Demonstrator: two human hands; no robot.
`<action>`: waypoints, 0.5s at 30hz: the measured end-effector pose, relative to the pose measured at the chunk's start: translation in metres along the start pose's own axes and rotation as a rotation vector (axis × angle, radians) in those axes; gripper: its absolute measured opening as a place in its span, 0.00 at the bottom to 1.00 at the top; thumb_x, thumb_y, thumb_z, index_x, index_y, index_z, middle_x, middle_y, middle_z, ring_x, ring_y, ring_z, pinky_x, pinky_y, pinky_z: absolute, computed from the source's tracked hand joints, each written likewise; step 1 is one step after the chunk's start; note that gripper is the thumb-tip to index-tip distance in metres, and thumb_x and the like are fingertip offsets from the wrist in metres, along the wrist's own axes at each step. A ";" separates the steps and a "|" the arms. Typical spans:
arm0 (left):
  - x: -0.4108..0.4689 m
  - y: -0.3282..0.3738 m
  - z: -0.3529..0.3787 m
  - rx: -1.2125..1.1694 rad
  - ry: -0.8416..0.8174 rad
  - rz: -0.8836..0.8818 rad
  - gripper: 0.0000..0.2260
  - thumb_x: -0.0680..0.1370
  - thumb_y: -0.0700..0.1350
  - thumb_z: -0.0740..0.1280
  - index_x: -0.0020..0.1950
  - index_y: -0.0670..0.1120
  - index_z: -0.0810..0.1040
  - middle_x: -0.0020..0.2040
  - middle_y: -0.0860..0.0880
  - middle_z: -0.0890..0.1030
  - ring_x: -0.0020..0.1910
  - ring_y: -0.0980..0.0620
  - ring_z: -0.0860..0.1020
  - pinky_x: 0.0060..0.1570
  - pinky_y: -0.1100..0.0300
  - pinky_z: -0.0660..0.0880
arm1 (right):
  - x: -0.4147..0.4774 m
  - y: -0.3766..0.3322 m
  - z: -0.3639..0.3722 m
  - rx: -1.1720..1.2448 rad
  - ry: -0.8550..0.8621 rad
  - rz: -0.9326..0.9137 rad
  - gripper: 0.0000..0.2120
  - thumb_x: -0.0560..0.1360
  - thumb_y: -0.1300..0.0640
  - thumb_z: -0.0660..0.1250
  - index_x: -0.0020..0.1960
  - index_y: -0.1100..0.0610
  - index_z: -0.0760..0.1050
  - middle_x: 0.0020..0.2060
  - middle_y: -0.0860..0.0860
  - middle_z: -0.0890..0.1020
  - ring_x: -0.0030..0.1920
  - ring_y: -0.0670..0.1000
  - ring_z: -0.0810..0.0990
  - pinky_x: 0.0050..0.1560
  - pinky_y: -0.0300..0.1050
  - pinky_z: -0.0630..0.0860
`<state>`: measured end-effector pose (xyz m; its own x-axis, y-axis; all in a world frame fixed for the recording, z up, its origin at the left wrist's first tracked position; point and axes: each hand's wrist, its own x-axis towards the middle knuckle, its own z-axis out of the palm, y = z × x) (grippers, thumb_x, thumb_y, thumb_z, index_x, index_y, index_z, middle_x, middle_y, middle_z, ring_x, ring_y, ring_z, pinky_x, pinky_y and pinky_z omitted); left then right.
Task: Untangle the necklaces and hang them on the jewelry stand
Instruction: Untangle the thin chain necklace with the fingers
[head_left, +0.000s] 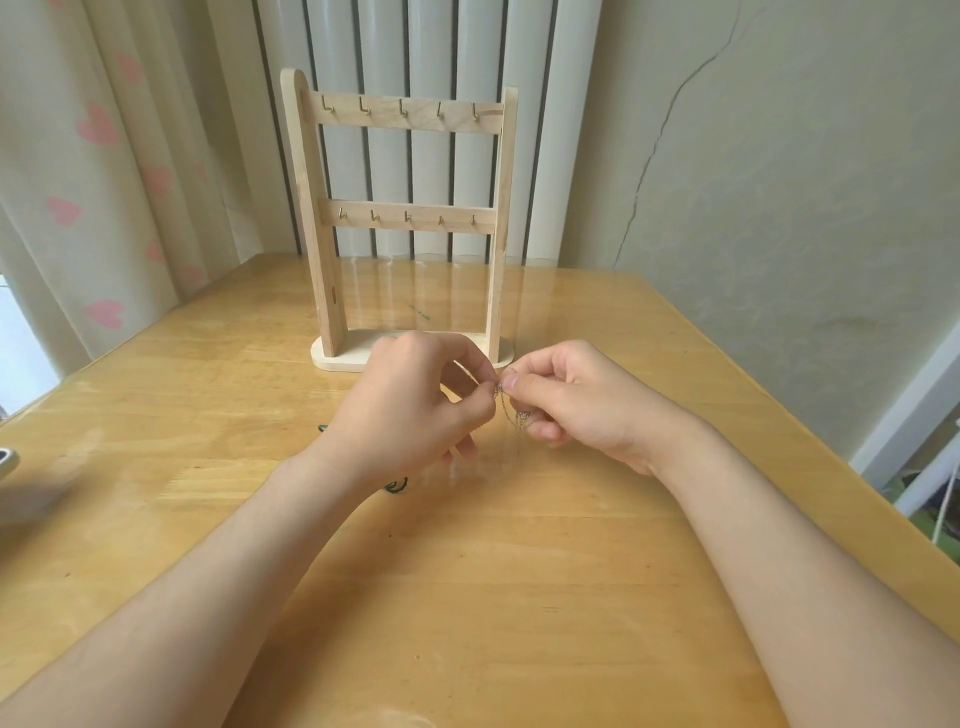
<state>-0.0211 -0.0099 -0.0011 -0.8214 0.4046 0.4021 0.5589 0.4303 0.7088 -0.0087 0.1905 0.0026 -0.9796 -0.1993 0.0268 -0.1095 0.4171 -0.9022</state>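
Head view.

Tabletop (467, 597): pale glossy wood, fills the lower half of the frame.

Stand (405, 218): upright at upper centre, on the far part of the tabletop. It is light wood, with two posts on an oval base and two cross rails. Each rail carries five brass hooks (402, 108).

Left hand (410, 405) and right hand (576, 400) meet at frame centre, just in front of the stand's base. Both pinch a fine silver chain (505, 410). The left thumb and forefinger are closed on its top end. The right thumb and forefinger are closed on it just beside, the two sets of fingertips nearly touching. The remaining fingers of both hands are curled.

Chain: off the stand, held between the hands. Below the pinch a short length drops to a small bunch against the right middle finger. Strands below that are blurred and cannot be traced.

Green cord (397, 486): lies on the tabletop, mostly hidden under the left wrist. A second bit of green shows left of the left hand. I cannot tell whether the two are one piece.

Surroundings:
- Upper left: curtain (98, 124) with pink hearts.
- Behind the stand: white ribbed panel (441, 47).
- Upper right: wall (779, 182) with a long crack.
- Left edge: grey object (8, 460), blurred and cut by the frame.
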 end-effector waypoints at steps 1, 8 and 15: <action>0.000 0.000 0.000 0.002 0.007 0.002 0.04 0.80 0.40 0.72 0.46 0.45 0.83 0.38 0.54 0.87 0.29 0.50 0.86 0.28 0.46 0.83 | -0.001 -0.001 0.000 0.017 -0.014 0.002 0.12 0.86 0.57 0.64 0.46 0.57 0.82 0.35 0.51 0.69 0.29 0.48 0.68 0.33 0.38 0.68; 0.002 -0.009 0.003 0.086 0.033 0.113 0.05 0.80 0.41 0.72 0.44 0.47 0.83 0.37 0.58 0.85 0.30 0.57 0.85 0.36 0.58 0.82 | -0.004 -0.004 0.001 0.084 -0.050 0.028 0.16 0.86 0.60 0.63 0.40 0.55 0.78 0.34 0.51 0.69 0.29 0.48 0.67 0.30 0.39 0.66; 0.007 -0.018 0.005 0.223 -0.007 0.274 0.05 0.82 0.42 0.68 0.48 0.50 0.79 0.38 0.60 0.79 0.40 0.56 0.82 0.36 0.71 0.71 | -0.003 -0.001 -0.001 0.058 -0.039 0.058 0.12 0.85 0.60 0.64 0.44 0.58 0.78 0.32 0.50 0.69 0.28 0.49 0.67 0.29 0.39 0.64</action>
<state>-0.0359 -0.0110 -0.0141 -0.6367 0.5351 0.5553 0.7705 0.4703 0.4303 -0.0062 0.1912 0.0042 -0.9766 -0.2108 -0.0418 -0.0418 0.3771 -0.9252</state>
